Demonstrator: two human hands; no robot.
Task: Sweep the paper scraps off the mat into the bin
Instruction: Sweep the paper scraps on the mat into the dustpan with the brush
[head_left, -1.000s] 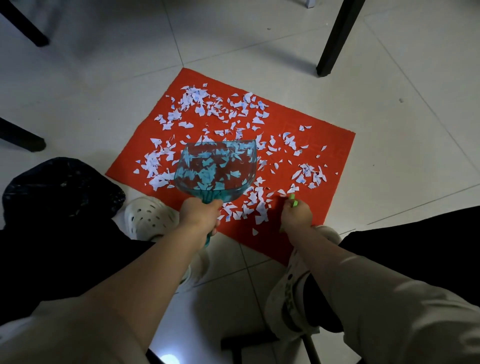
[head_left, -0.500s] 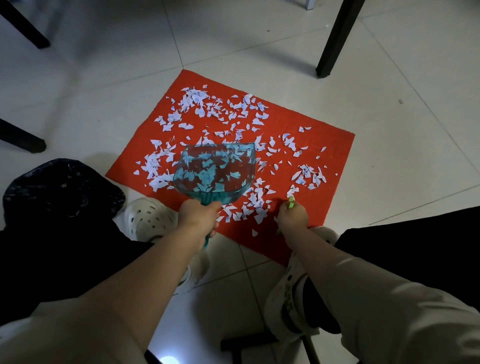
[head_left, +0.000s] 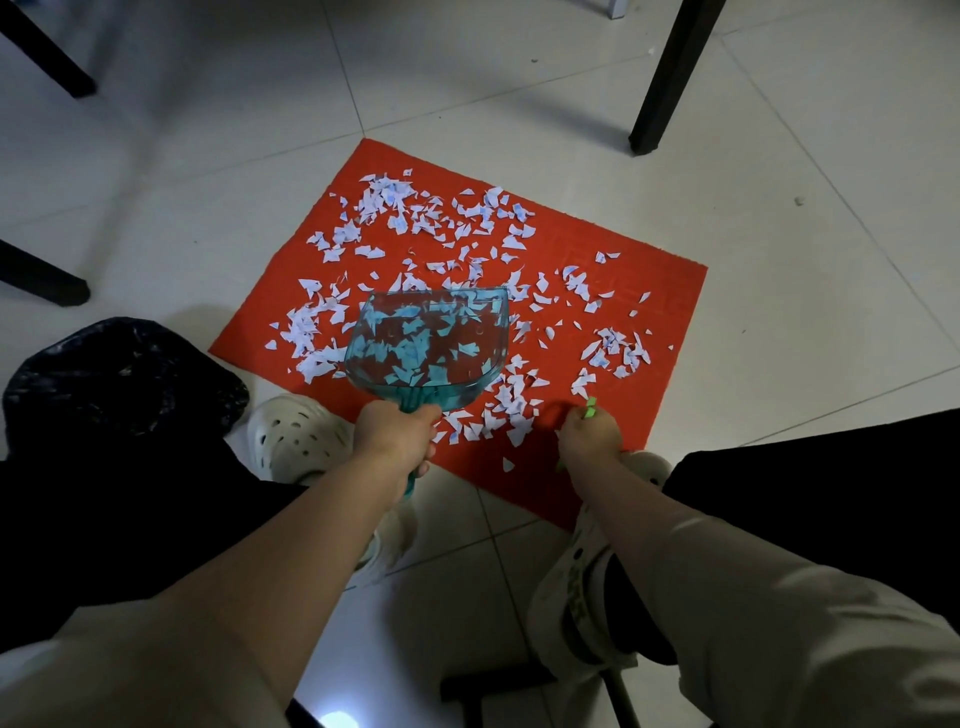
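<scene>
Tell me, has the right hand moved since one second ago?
Yes, slightly. The right hand, gripping a green brush handle, has slid toward the person along the red mat. The nearby paper scraps show more red between them and it.

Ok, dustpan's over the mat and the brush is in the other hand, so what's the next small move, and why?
Probably lower the teal dustpan, held by the left hand, so its front lip meets the red mat. Then the right hand, gripping the green brush, can flick the nearest paper scraps leftward into it. Those scraps lie between both hands.
</scene>
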